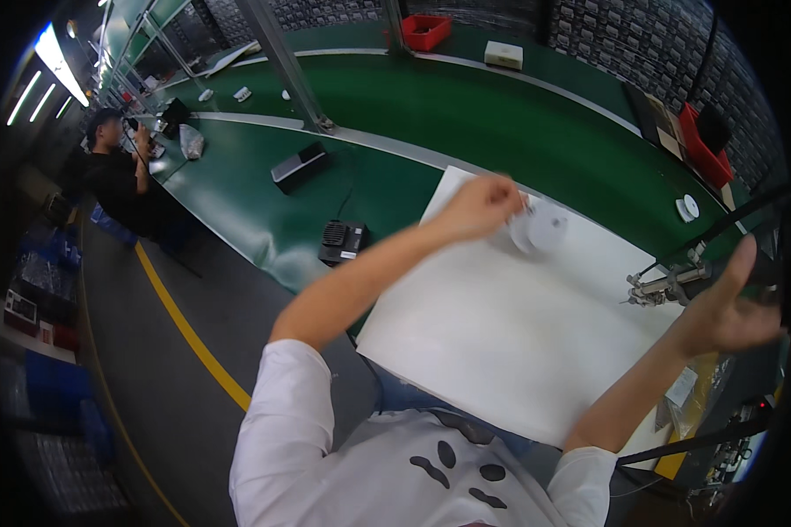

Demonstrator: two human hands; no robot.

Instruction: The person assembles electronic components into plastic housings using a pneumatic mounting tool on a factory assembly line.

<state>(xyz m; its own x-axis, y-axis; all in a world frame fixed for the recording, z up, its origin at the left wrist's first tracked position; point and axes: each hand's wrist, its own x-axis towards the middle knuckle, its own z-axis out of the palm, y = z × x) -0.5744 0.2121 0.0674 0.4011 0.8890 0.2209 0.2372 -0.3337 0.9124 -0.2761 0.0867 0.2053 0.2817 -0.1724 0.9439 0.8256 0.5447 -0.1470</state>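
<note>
My left hand (483, 207) reaches over the white work board (475, 325), its fingers closed at the upper left edge of a white round device (543, 230). That device looks like two discs joined side by side and is slightly blurred; the exact grip is hard to see. Off to the right, my right hand (736, 314) is raised with thumb and fingers apart and nothing in it. It is nearest to a metal clamp-like fixture (659, 288) at the board's right edge.
A green conveyor (466, 105) runs behind the board, carrying another white round device (686, 208). On the green bench at left are a black box-shaped device (341, 241) and a grey-black box (299, 167). A co-worker (119, 176) is at far left. Red bins (426, 32) stand behind.
</note>
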